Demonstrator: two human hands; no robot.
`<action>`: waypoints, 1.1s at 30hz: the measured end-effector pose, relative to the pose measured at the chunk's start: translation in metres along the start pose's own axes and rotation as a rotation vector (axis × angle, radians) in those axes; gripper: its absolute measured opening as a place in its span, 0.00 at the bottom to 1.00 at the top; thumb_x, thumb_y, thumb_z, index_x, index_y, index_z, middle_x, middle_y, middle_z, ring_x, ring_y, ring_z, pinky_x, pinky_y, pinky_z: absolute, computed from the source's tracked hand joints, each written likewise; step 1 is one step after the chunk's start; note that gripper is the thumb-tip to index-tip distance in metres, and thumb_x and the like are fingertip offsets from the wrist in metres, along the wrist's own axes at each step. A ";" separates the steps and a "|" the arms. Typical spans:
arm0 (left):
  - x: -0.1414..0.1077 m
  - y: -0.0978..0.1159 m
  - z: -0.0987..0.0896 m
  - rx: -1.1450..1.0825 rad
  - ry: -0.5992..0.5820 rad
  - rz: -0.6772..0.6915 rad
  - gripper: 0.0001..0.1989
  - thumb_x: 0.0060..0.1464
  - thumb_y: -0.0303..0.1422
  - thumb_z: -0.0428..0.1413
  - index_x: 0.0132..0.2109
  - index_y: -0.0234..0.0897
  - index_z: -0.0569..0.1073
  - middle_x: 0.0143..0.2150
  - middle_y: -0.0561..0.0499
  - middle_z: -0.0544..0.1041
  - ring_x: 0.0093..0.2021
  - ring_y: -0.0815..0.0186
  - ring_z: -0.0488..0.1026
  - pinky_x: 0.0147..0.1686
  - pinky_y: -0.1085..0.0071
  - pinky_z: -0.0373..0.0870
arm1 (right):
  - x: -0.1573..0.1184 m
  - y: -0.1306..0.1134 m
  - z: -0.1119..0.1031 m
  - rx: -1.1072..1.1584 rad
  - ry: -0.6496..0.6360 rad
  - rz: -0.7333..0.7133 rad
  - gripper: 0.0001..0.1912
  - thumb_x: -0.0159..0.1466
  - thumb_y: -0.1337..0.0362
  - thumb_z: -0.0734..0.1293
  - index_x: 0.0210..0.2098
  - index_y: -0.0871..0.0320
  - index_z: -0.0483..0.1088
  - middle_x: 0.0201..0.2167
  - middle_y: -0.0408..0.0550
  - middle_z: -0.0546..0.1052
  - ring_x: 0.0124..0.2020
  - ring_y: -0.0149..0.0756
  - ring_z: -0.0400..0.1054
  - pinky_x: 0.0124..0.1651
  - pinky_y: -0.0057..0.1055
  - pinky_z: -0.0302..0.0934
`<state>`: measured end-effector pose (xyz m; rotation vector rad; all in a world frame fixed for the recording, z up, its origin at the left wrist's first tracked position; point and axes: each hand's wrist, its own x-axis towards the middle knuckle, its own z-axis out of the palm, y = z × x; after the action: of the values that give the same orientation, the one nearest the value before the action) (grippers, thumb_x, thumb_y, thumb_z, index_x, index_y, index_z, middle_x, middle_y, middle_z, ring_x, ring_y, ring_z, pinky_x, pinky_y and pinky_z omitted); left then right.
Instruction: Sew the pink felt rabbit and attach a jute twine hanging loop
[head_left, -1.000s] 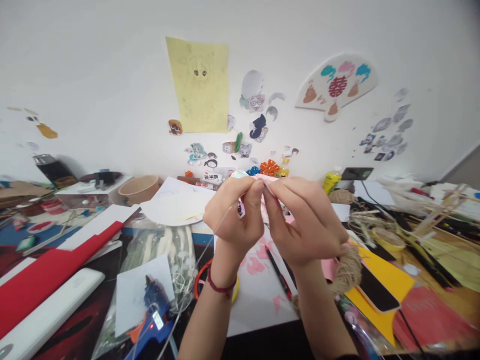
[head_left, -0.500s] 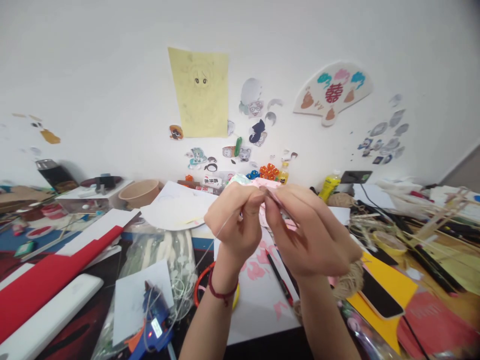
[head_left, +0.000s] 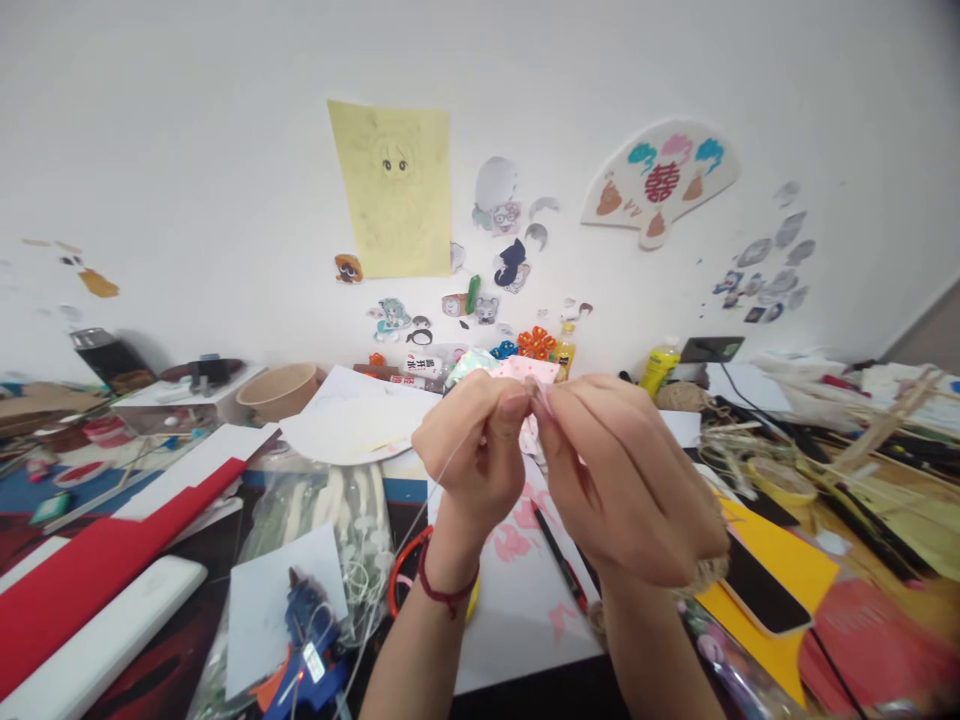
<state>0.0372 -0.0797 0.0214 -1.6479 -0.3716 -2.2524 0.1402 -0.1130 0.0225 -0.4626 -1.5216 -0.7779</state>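
My left hand (head_left: 472,450) is closed, thumb and fingers pinched together in front of me at chest height. A thin white thread (head_left: 448,462) comes out of its grip and trails down to the left. My right hand (head_left: 626,470) is closed too, its fingertips meeting the left ones. Between the fingertips shows a bit of pale pink material (head_left: 543,398), mostly hidden by the fingers. Just behind the hands lies pink dotted cloth (head_left: 531,370); whether it joins the pinched bit I cannot tell.
Below the hands is a white sheet (head_left: 487,640) with pink marks and a dark pen (head_left: 559,555). At left lie a blue glue gun (head_left: 311,650), a red strip (head_left: 90,590) and a white bar (head_left: 105,640). A phone (head_left: 765,585) rests on yellow paper at right.
The hands stay nearly in place, fingertips still together. My right hand has turned slightly, and more pale pink material shows at its fingertips. The camera view has shifted a little.
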 end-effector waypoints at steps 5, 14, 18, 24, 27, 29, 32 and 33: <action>0.001 0.003 -0.001 0.011 -0.008 -0.009 0.12 0.65 0.26 0.55 0.30 0.34 0.70 0.23 0.57 0.69 0.22 0.77 0.60 0.22 0.75 0.57 | 0.002 -0.002 -0.003 0.003 0.003 0.008 0.10 0.63 0.80 0.68 0.43 0.68 0.76 0.35 0.54 0.81 0.42 0.41 0.77 0.50 0.40 0.76; 0.003 0.009 -0.003 0.013 -0.028 -0.020 0.12 0.65 0.25 0.54 0.31 0.35 0.70 0.23 0.56 0.68 0.22 0.75 0.60 0.23 0.74 0.57 | 0.000 0.005 -0.004 0.028 0.019 -0.056 0.14 0.66 0.77 0.65 0.48 0.61 0.76 0.36 0.50 0.82 0.40 0.41 0.78 0.45 0.42 0.78; 0.001 0.008 -0.003 -0.024 -0.010 -0.029 0.12 0.65 0.25 0.54 0.31 0.34 0.70 0.23 0.56 0.67 0.22 0.75 0.61 0.23 0.74 0.57 | 0.000 0.005 -0.001 0.068 0.063 -0.031 0.13 0.64 0.78 0.67 0.46 0.62 0.77 0.36 0.49 0.82 0.40 0.40 0.78 0.46 0.41 0.79; 0.003 0.007 -0.001 -0.065 0.057 -0.025 0.17 0.67 0.26 0.52 0.27 0.34 0.67 0.22 0.56 0.65 0.24 0.75 0.62 0.26 0.73 0.59 | 0.006 0.000 0.003 0.089 0.158 0.018 0.15 0.58 0.78 0.74 0.44 0.61 0.77 0.34 0.50 0.82 0.37 0.42 0.80 0.42 0.39 0.79; 0.004 0.008 -0.002 -0.080 0.048 -0.027 0.18 0.68 0.27 0.52 0.27 0.34 0.67 0.22 0.56 0.66 0.23 0.75 0.62 0.25 0.73 0.59 | 0.006 -0.001 0.001 0.098 0.132 0.012 0.13 0.59 0.79 0.73 0.43 0.63 0.77 0.34 0.52 0.82 0.38 0.42 0.79 0.43 0.40 0.79; 0.004 0.009 -0.002 -0.093 0.047 -0.045 0.17 0.68 0.28 0.52 0.27 0.35 0.67 0.22 0.56 0.66 0.24 0.74 0.63 0.26 0.72 0.60 | 0.005 -0.001 -0.001 0.090 0.093 -0.006 0.12 0.61 0.79 0.71 0.44 0.65 0.77 0.35 0.52 0.82 0.40 0.42 0.79 0.44 0.41 0.79; 0.003 0.010 -0.002 -0.111 0.028 -0.093 0.16 0.68 0.28 0.51 0.29 0.35 0.68 0.22 0.57 0.65 0.24 0.74 0.63 0.26 0.72 0.61 | 0.005 -0.002 -0.004 0.051 0.038 -0.049 0.10 0.64 0.78 0.68 0.44 0.65 0.76 0.37 0.53 0.81 0.42 0.41 0.78 0.47 0.41 0.78; 0.003 0.010 -0.003 -0.116 0.019 -0.101 0.15 0.68 0.28 0.51 0.30 0.35 0.69 0.22 0.57 0.65 0.23 0.74 0.62 0.25 0.72 0.60 | 0.006 -0.002 -0.005 0.043 0.031 -0.069 0.09 0.64 0.78 0.68 0.44 0.66 0.76 0.37 0.53 0.81 0.42 0.41 0.78 0.46 0.40 0.78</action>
<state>0.0380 -0.0901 0.0239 -1.6977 -0.3322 -2.4034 0.1413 -0.1189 0.0275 -0.3665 -1.5294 -0.8010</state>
